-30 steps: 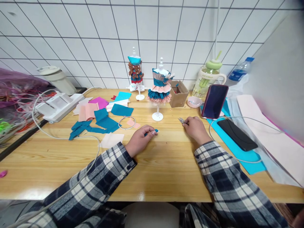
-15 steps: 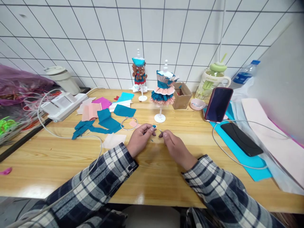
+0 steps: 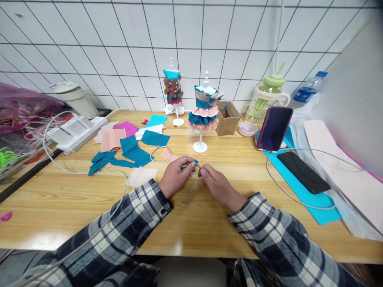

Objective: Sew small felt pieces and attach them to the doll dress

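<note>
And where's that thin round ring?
In the head view, the ring lies left of centre on the table, beyond the left hand and beside a teal piece.

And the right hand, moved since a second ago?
Yes, left: the right hand was well right of the front stand; now its fingertips are in front of it.

Back wall: the worktop's far edge is backed by a wall of white tiles, divided by dark joints and marked by a grey smudge.
Wall cord: a white cord is run down the tiles, beyond the far right corner.
Right side: the right edge is flanked by a smooth, pale panel.
Worktop: the worktop is faced in light, glossy, grained wood.
Light: bright glare is reflected near the front left corner.
Below near edge: a grey rounded surface is partly shown.
</note>
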Demonstrator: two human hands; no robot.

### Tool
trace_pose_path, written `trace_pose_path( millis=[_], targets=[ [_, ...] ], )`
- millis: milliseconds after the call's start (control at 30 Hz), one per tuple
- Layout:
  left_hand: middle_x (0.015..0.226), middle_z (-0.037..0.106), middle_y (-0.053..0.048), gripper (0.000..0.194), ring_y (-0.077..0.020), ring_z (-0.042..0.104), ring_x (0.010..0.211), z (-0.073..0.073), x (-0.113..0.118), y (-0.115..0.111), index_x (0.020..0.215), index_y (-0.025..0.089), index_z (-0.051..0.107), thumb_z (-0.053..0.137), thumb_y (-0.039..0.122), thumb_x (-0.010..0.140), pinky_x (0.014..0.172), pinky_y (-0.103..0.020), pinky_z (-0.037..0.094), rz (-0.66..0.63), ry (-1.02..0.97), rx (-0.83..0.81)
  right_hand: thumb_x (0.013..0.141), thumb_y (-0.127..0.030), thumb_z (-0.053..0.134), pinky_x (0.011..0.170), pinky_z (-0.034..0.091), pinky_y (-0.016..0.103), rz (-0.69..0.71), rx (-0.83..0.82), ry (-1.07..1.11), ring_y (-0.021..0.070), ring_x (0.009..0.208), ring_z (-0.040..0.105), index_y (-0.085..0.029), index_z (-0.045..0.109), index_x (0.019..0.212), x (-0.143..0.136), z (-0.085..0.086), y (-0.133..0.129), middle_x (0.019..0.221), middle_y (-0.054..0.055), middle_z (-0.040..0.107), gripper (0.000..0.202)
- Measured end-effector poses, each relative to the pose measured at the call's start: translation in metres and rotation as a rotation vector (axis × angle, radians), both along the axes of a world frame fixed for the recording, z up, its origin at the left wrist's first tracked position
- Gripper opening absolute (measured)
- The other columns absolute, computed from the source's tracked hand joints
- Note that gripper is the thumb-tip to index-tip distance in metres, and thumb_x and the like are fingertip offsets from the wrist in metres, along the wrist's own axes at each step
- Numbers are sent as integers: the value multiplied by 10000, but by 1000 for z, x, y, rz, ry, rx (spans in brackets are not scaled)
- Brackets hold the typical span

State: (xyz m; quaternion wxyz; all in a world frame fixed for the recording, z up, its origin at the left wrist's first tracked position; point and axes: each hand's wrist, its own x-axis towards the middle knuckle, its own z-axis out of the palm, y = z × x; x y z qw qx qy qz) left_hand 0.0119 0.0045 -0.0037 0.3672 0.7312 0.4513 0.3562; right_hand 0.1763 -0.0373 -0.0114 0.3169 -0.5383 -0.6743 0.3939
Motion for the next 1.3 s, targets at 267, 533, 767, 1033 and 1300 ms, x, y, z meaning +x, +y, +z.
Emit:
trace_pose_path(
  millis=[267, 533, 767, 1033, 1300],
  targets=[
    [753, 672, -6, 192, -144, 610, 739, 1, 1, -2, 808, 178, 644, 521, 322, 843, 721, -244, 462, -9, 75, 102, 936, -426, 314, 565, 315, 238, 0, -12, 31, 130, 620, 474, -225, 446, 801, 2, 2, 1, 650, -39, 501, 275],
    [744, 674, -4, 239, -137, 618, 721, 2, -1, -2, 800, 173, 642, 496, 353, 860, 702, -232, 472, -88, 39, 14, 932, -444, 316, 686, 372, 256, 38, 90, 30, 139, 730, 507, -213, 499, 821, 5, 0, 6, 758, -13, 553, 314],
    [748, 672, -9, 264, -146, 610, 727, 1, -1, -2, 801, 172, 643, 508, 393, 847, 708, -241, 467, -100, 6, -41, 914, -430, 372, 580, 339, 238, 10, 36, 83, 119, 616, 462, -197, 538, 778, 5, 3, 5, 643, -34, 506, 317],
    [749, 658, -14, 263, -145, 592, 741, 0, -2, 0, 779, 164, 627, 512, 389, 852, 713, -239, 451, -144, -44, -84, 908, -418, 382, 566, 348, 234, 47, 13, 188, 126, 647, 469, -187, 553, 777, 3, 5, 5, 647, -21, 499, 316],
    [748, 650, -18, 258, -146, 587, 728, 0, -2, -1, 794, 162, 619, 510, 388, 853, 712, -252, 455, -162, -75, -118, 913, -401, 376, 586, 343, 238, 47, 40, 148, 121, 627, 437, -190, 517, 739, 4, 2, 6, 635, -30, 466, 308]
  ],
)
